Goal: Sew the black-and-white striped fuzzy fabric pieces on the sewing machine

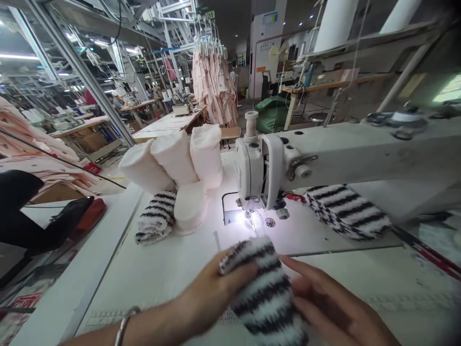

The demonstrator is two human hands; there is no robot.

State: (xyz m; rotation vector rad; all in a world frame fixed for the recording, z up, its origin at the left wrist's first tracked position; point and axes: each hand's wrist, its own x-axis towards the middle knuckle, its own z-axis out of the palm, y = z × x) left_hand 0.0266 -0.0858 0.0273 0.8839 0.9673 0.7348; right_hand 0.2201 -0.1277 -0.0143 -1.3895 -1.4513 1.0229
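My left hand [211, 290] grips the left edge of a fuzzy black-and-white striped fabric piece [262, 288], thumb pressed on top. On the piece's right side lies my right hand [324, 307], fingers curled over it. The fabric sits on the white table [173, 269] just in front of the lit needle area [255, 216] of a white sewing machine [324, 154]. A metal bangle [124, 324] circles my left wrist.
Several rolled white fabric pieces [176, 158] and a striped piece [156, 216] are stacked left of the machine. Another striped piece [345, 211] lies under the machine arm at right. A dark object with a red part [77, 216] sits at far left. Pink garments [214, 81] hang behind.
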